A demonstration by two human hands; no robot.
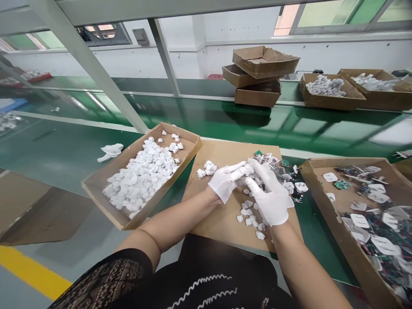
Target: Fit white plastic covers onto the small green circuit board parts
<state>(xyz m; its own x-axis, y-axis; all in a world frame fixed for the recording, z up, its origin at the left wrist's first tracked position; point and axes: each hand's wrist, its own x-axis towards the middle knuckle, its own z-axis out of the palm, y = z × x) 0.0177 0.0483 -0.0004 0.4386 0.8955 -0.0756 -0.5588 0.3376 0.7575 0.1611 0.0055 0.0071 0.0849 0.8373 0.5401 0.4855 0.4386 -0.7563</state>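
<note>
My left hand (227, 178) and my right hand (268, 191), both in white gloves, meet above a cardboard sheet (219, 214). Their fingers are bent together at the tips, closed around something small that the gloves hide. Beneath and beside my right hand lie several small white pieces (249, 219). A little cluster of white parts (207, 168) sits left of my left hand. Just beyond my right hand is a pile of green circuit boards with wires and white plastic parts (285, 165).
On the left stands a cardboard tray of white pieces (141, 176), with a crumpled white glove (111, 151) beside it. At right, another tray (317, 195) holds wired boards and white covers. Stacked cardboard trays (257, 81) stand across the green bench. A slanted metal post (96, 68) rises at left.
</note>
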